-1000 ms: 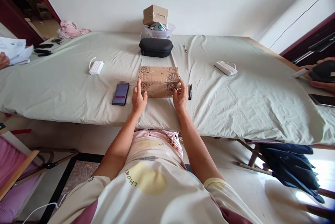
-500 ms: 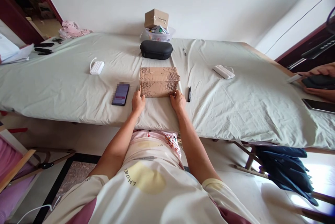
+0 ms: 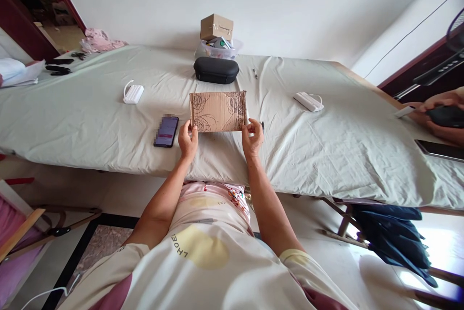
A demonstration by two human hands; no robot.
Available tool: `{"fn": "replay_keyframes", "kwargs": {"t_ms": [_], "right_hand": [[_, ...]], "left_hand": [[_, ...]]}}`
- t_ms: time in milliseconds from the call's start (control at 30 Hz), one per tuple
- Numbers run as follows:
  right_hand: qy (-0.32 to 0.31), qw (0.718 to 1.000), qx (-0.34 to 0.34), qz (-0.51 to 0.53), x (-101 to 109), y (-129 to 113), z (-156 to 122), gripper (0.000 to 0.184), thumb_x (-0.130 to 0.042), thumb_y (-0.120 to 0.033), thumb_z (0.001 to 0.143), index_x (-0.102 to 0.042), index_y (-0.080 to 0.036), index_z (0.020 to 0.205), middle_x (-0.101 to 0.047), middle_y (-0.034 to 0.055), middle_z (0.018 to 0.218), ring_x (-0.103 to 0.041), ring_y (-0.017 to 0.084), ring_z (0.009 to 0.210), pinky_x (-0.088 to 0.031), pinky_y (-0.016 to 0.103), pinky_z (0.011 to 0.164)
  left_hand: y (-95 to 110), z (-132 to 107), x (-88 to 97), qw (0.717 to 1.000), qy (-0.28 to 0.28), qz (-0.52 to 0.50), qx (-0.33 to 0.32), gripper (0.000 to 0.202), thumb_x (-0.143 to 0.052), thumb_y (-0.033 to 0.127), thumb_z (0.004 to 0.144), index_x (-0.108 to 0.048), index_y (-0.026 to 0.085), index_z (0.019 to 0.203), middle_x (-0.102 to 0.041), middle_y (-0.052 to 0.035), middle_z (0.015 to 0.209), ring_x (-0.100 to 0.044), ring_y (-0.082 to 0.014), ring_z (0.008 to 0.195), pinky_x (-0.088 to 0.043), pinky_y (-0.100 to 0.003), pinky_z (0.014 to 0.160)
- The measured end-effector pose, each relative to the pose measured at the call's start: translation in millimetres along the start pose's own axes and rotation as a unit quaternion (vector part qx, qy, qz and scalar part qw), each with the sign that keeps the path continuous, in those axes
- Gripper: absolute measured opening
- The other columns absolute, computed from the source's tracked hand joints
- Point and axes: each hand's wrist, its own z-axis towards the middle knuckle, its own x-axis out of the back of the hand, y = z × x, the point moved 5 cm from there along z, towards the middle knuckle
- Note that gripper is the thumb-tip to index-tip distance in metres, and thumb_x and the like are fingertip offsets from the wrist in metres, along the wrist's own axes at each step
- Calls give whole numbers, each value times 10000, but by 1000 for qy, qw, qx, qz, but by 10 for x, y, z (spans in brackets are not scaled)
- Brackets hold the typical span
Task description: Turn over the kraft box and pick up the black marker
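Observation:
A brown cardboard box (image 3: pixel 218 112) with black scribbled circles at its corners is held tilted, one broad scribbled face towards me. My left hand (image 3: pixel 188 141) grips its lower left corner, thumb in front. At the lower right corner my right hand (image 3: pixel 253 138) pinches the box between thumb and fingers. Just beyond my right hand, a black marker (image 3: pixel 263 126) lies mostly hidden. To the left of my left hand lies a phone (image 3: pixel 166 131) with its screen lit. The underside of the box is out of sight.
Behind the box sit a black zip case (image 3: pixel 216 69) and a clear plastic tub (image 3: pixel 219 51) bearing a small carton (image 3: pixel 216 27). White strapped devices (image 3: pixel 133 94) lie left and right on the cloth-covered table (image 3: pixel 326 155). Another person's hands (image 3: pixel 444 111) hold a dark object at far right.
The box has tipped, so its top and front no longer both show, only one broad face. My right hand has shifted slightly right, now covering most of the marker.

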Motion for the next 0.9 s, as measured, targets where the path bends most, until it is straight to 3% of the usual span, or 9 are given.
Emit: {"fn": "replay_keyframes", "kwargs": {"t_ms": [167,333,467,533,600,700,800,900], "right_hand": [[36,999,19,19,105,-113,-17,280,-563,-480,1024,-675,-230,1085,-624,8,890,-630,146,800,-567,319,781],[26,999,20,-37,100,-141,-4,283,-546,-468,1038,-696,-245,948,-652,44,920,-630,184,874,-570,336,770],[59,990,50,-114,98,-233,-20,291,-527,-430,1044,-741,-247,970,-696,100,1056,-664,250,1049,-561,476,997],[17,984,79,-159,14,-349,-71,291,-517,-384,1051,-780,-266,1093,-712,123,1233,-656,289,1227,-482,560,1141],[-71,972,120,-188,-140,-493,-165,342,-510,-320,1052,-770,-319,1274,-688,113,1417,-583,310,1426,-377,606,1252],[-181,943,180,-214,-358,-676,-335,451,-509,-288,1055,-683,-377,1462,-637,75,1575,-488,299,1562,-279,609,1337],[-219,925,202,-235,-449,-730,-415,487,-497,-290,1068,-633,-362,1529,-616,69,1623,-470,286,1588,-259,595,1358],[-213,928,193,-238,-408,-679,-384,485,-494,-269,1062,-652,-361,1510,-613,67,1629,-467,286,1593,-258,605,1356]], "left_hand": [[149,23,28,1000,-3,-8,-19,617,-412,649,1099,-656,149,1363,-740,-174,1228,-725,-246,1056,-628,-383,950],[218,37,-40,997,-64,28,-44,430,-487,416,1094,-646,186,1421,-717,-158,1277,-687,-273,1171,-610,-421,1039],[311,-29,-52,992,-79,83,-45,491,-556,250,1021,-604,209,1507,-691,-173,1377,-645,-322,1320,-547,-507,1167],[413,-86,-51,988,-81,121,-55,533,-597,204,985,-614,224,1517,-608,-202,1539,-550,-378,1483,-450,-593,1260],[540,-151,-76,981,-99,145,-83,552,-607,175,971,-632,260,1516,-465,-192,1706,-402,-411,1622,-337,-668,1320],[694,-240,-147,971,-140,149,-125,550,-580,183,992,-631,304,1526,-397,-142,1775,-296,-386,1690,-229,-710,1357],[742,-279,-188,966,-161,152,-133,558,-565,204,1005,-607,288,1555,-431,-138,1759,-315,-363,1687,-207,-708,1368],[736,-274,-183,963,-169,164,-131,599,-563,171,990,-590,297,1575,-442,-140,1752,-336,-355,1680,-209,-709,1364]]}}
